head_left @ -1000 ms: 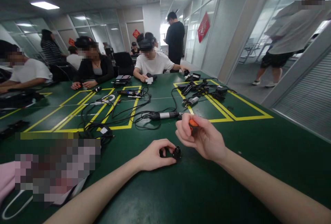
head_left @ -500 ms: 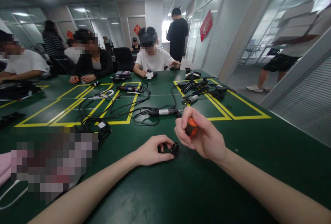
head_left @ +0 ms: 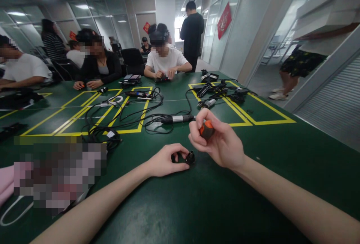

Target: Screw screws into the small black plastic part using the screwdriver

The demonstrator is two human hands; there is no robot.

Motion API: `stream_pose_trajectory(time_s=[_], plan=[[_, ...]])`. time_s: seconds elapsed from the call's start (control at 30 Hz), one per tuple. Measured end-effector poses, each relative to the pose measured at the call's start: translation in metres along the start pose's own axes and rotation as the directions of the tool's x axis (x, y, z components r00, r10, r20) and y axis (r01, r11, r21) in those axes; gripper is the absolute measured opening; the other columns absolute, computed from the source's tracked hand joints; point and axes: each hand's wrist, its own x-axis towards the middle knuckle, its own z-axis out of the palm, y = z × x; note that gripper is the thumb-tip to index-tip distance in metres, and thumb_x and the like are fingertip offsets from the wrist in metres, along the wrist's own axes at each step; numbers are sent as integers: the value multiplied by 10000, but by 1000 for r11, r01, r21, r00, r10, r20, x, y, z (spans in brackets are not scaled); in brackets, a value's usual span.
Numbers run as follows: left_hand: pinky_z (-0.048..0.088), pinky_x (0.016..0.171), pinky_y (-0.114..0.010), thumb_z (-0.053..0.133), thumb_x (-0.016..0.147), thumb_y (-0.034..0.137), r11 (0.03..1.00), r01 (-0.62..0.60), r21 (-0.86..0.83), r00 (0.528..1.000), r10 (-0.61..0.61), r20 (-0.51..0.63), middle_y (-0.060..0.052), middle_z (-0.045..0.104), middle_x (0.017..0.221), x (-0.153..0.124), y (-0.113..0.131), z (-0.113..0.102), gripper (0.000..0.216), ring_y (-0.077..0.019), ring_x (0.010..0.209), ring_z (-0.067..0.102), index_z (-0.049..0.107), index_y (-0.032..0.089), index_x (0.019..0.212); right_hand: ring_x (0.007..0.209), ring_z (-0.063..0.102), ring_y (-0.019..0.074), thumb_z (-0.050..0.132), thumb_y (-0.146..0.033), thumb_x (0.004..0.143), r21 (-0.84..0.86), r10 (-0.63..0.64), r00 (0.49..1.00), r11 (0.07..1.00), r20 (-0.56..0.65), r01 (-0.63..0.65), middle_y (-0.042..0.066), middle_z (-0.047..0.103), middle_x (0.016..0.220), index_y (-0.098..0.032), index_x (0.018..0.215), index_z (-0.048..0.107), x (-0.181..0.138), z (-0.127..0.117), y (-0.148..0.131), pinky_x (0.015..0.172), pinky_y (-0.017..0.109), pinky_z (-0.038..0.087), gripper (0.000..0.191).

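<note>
My left hand [head_left: 165, 160] rests on the green table [head_left: 213, 206] and pinches a small black cylindrical part [head_left: 190, 158] that stands on the tabletop. Just above and to the right, my right hand [head_left: 218, 142] is closed round a small tool with an orange and black handle [head_left: 207, 129], held over the black part. The tool's tip is hidden behind my fingers, so I cannot tell whether it touches the part.
Tangled black cables [head_left: 123, 118] and a black and silver tool [head_left: 177, 119] lie inside yellow taped rectangles beyond my hands. More tools [head_left: 216, 93] lie at the far right. Several people sit along the far and left sides. A pixelated patch [head_left: 59, 174] covers the near left.
My right hand has lifted slightly and turned the orange handle upward. My left hand stays on the black part. The view has shifted a little.
</note>
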Motion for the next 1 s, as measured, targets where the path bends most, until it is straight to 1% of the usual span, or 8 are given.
stream_pose_trajectory(time_s=[0.1, 0.23, 0.3, 0.43, 0.57, 0.7, 0.83, 1.0], plan=[[479, 734, -250, 762, 811, 256, 1000, 2, 1, 1000, -2, 2, -72, 714, 1057, 0, -1, 0, 365, -164, 891, 613, 730, 147, 1158, 461, 348, 87, 526, -441, 988, -31, -23, 1000, 999, -1, 23, -40, 463, 596, -189, 763, 547, 1, 0, 1, 430, 217, 256, 339], [477, 718, -244, 771, 805, 268, 1000, 4, -10, 1000, -4, 3, -57, 692, 1003, 0, -2, 1, 384, -148, 842, 597, 733, 138, 1165, 465, 269, 82, 537, -461, 985, 4, 23, 1000, 1000, -10, -23, -53, 377, 557, -182, 696, 535, 1, -1, 2, 417, 212, 201, 401], [475, 707, -239, 779, 795, 275, 1000, 0, -11, 1000, 0, -11, -52, 687, 981, 1, -2, 2, 380, -142, 824, 589, 732, 131, 1144, 456, 224, 79, 523, -502, 983, 25, 28, 1000, 999, 11, -29, -66, 346, 543, -190, 718, 528, 0, -1, 2, 419, 215, 171, 409], [480, 697, -236, 779, 792, 277, 1000, 22, 18, 1000, -21, -22, -46, 699, 975, 0, -3, 2, 322, -127, 777, 576, 730, 138, 1079, 443, 198, 77, 554, -509, 963, 32, 19, 1000, 999, 9, -19, -92, 355, 541, -229, 836, 484, -1, -1, 2, 433, 207, 160, 315], [490, 705, -244, 779, 802, 297, 999, 14, 49, 1000, -13, -22, -40, 703, 972, 0, -2, 2, 312, -130, 773, 579, 726, 156, 1075, 436, 281, 75, 592, -465, 961, -18, 4, 999, 1000, -33, -5, -78, 437, 576, -230, 844, 489, 0, 1, -1, 445, 210, 212, 282], [494, 718, -256, 735, 860, 330, 1000, -6, 1, 1000, 6, 10, -78, 712, 1038, 0, 1, 0, 347, -155, 834, 609, 724, 147, 1153, 455, 341, 85, 553, -468, 987, -15, 7, 999, 1000, -43, -8, -44, 445, 580, -188, 745, 561, 1, 3, -2, 436, 226, 243, 370], [484, 720, -248, 727, 869, 336, 1000, -1, 16, 1000, 1, 9, -87, 722, 1065, 0, 2, -1, 330, -156, 856, 606, 736, 138, 1133, 452, 248, 82, 540, -478, 988, 57, 47, 999, 997, -21, -46, -58, 358, 536, -183, 681, 555, 0, 3, 0, 413, 217, 180, 426], [486, 688, -242, 734, 857, 372, 1000, 6, 29, 1000, -5, -6, -61, 714, 1005, -1, -2, 1, 397, -141, 789, 586, 721, 154, 1188, 431, 192, 77, 577, -544, 939, 52, 41, 999, 998, -19, -40, -93, 361, 525, -226, 821, 507, 0, 0, 0, 425, 213, 161, 346]])
